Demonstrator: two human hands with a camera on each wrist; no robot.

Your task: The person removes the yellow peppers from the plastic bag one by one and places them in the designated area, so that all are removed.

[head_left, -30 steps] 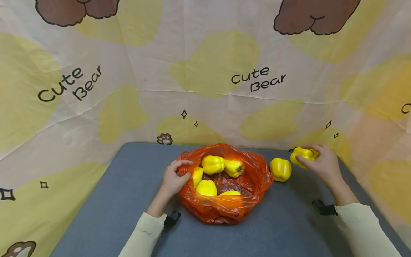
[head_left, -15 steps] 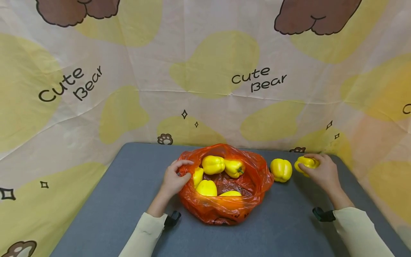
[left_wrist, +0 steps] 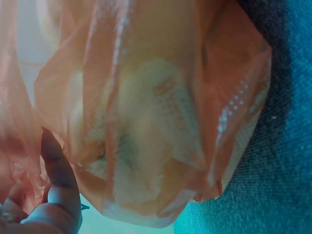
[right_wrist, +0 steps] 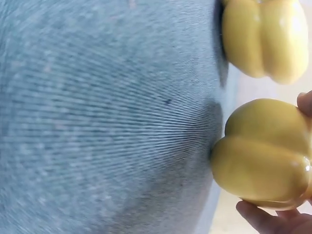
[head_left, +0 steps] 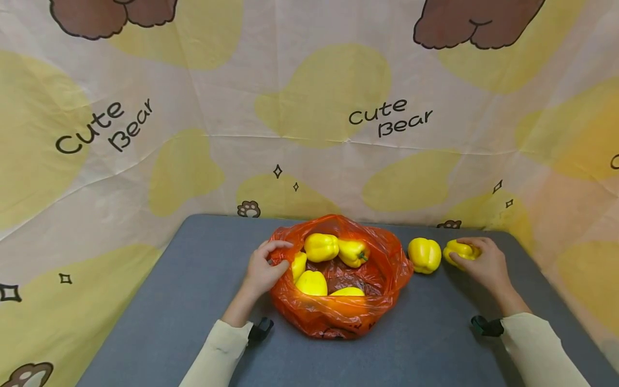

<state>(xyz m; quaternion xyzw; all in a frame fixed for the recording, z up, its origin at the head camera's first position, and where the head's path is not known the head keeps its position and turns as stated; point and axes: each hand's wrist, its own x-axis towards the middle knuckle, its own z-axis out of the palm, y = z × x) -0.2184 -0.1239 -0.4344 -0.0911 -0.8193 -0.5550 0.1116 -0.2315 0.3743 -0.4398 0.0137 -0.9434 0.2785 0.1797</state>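
Note:
An orange-red plastic bag (head_left: 333, 321) stands with its mouth spread wide on the table. Inside it lie several yellow bell peppers (head_left: 321, 248). At the bag's left rim my left hand (head_left: 263, 270) pinches the thin plastic between thumb and fingers; the left wrist view shows the crinkled bag wall beside a finger (left_wrist: 59, 180). To the right of the bag, my right hand (head_left: 488, 267) grips a yellow bell pepper (right_wrist: 263, 156) by its sides, its underside close to the tabletop. Another yellow bell pepper (head_left: 424, 256) sits between the bag and that hand.
The grey table (head_left: 188, 290) extends on both sides of the bag and in front of it. A printed cloth backdrop (head_left: 319, 97) with bear drawings and lettering hangs along the table's back and sides. A dark wrist device (head_left: 486, 325) shows at each sleeve.
My right hand has come down and slightly nearer with its bell pepper, which is now lower and beside the other loose one. My left hand keeps its place on the bag rim.

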